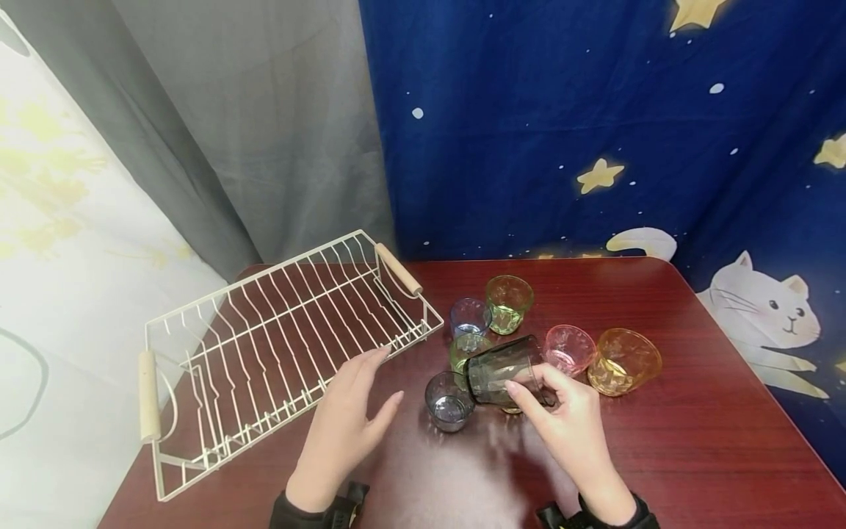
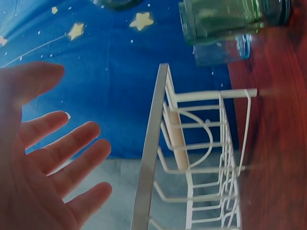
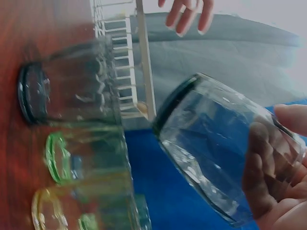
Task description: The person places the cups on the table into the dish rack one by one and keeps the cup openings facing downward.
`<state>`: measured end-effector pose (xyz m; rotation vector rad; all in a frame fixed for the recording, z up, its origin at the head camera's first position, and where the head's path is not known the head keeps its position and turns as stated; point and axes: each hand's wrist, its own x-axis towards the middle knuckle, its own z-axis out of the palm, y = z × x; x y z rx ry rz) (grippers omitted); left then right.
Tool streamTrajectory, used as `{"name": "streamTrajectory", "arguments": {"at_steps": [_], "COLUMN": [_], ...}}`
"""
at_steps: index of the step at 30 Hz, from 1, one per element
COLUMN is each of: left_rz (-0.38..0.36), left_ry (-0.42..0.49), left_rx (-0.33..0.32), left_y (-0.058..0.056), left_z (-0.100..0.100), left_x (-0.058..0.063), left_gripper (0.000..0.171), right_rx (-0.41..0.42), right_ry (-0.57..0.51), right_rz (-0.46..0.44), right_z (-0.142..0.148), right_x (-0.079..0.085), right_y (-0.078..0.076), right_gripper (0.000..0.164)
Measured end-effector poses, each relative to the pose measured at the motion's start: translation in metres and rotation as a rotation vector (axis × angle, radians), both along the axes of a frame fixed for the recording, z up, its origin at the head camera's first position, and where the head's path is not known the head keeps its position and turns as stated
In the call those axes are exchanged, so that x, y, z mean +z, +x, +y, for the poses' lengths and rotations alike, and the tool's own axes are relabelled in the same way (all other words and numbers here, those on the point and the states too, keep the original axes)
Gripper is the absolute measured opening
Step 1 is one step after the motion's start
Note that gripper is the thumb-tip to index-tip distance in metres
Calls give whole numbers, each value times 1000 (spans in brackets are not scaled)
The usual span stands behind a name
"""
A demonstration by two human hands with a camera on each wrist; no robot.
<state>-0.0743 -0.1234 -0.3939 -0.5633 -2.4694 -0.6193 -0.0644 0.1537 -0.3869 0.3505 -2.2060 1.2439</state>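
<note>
My right hand (image 1: pixel 573 420) holds a dark grey drinking glass (image 1: pixel 497 373) by its rim end, thumb outside and fingers reaching in. The glass is tilted on its side above the table, its thick base toward the left. In the right wrist view the fingers show through the glass wall (image 3: pixel 211 143). My left hand (image 1: pixel 346 420) hangs in the air with fingers spread, holding nothing, beside the near right side of a white wire dish rack (image 1: pixel 274 320). A smoky grey glass (image 1: pixel 449 402) stands upright between the hands. A yellow glass is mostly hidden beneath the held one.
Upright on the red-brown table (image 1: pixel 700 441) stand a blue-purple glass (image 1: pixel 471 317), a green glass (image 1: pixel 509 303), another green glass (image 1: pixel 466 351), a pink glass (image 1: pixel 568 348) and an amber glass (image 1: pixel 624 361). The rack has wooden handles (image 1: pixel 149 397). Curtains hang behind.
</note>
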Motion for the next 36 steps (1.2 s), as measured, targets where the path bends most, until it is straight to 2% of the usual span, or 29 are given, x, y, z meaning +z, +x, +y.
{"name": "streamTrajectory", "arguments": {"at_steps": [5,10,17,23,27,33,36], "left_rz": [-57,-116,-236,-280,-337,-418,-433], "left_ry": [27,51,125,147,181,294,341], "left_rx": [-64,-108,-190,-214,-217,-206,-208], "left_y": [2,1,4,3,3,2,3], "left_z": [10,21,34,40,44,48,49], "left_x": [-1,-2,-1,-1,-3,-7,-9], "left_gripper": [69,77,85,93,99,85,80], "right_rx": [45,123,222,302,336,367,369], "right_ry": [-29,-132,-378,-573,-615,-627,-633], "right_rz": [-36,-95,-154,-100,-81,-60,-62], "right_z": [-9,-18,-31,-41,-44,-47,-47], "right_x": [-2,-3,-4,-7,-10,-13,-14], "right_y": [2,2,4,6,6,6,7], "right_gripper": [19,14,7,10,15,20,20]}}
